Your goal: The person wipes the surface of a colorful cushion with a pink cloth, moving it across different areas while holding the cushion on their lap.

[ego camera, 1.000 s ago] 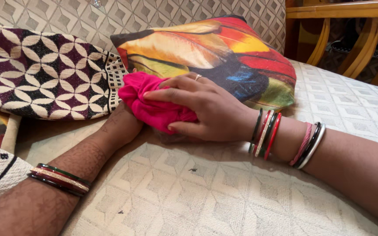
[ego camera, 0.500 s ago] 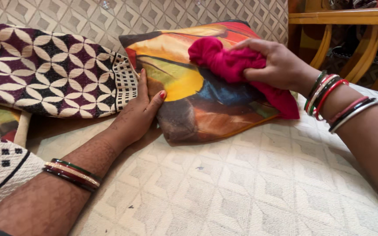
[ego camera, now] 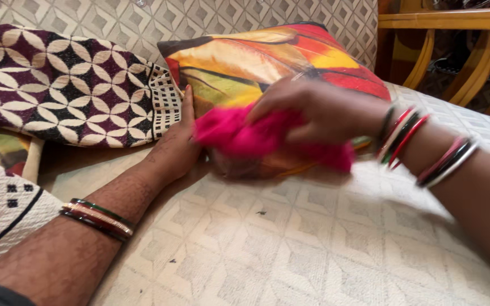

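So, going left to right — at about 9 o'clock there's a maroon, black and cream cushion with a petal pattern [ego camera: 58, 85] lying against the cream diamond-pattern backrest [ego camera: 245, 17]. It isn't being touched. A second cream cloth with black squares [ego camera: 1, 209] sits down at 8 o'clock.

Next, the left hand [ego camera: 174, 150] lies flat, fingers together and straight, pressed against the left edge of the bright printed cushion in orange, red, yellow and blue [ego camera: 290, 56]. It's bracing the cushion, not gripping it. Striped bangles [ego camera: 97, 221] sit further back on that forearm.

Dead centre, the hot-pink cloth rag [ego camera: 245, 136] is bunched up and lies across the lower front of the printed cushion, just above the cream quilted seat surface [ego camera: 290, 243]. The right hand [ego camera: 319, 110] is curled on top of it, fingers closed over the wad — the hand and rag are motion-blurred, so I can't make out exact finger placement. More bangles [ego camera: 404, 136] on that wrist, and a wooden chair frame [ego camera: 449, 34] up at 1 o'clock.

How far along? My guess is mid-wipe. The rag is on the cushion's lower part, and nothing shows which areas are already clean. A few small dark specks [ego camera: 262, 213] sit on the seat at 6 o'clock, so that looks untouched.
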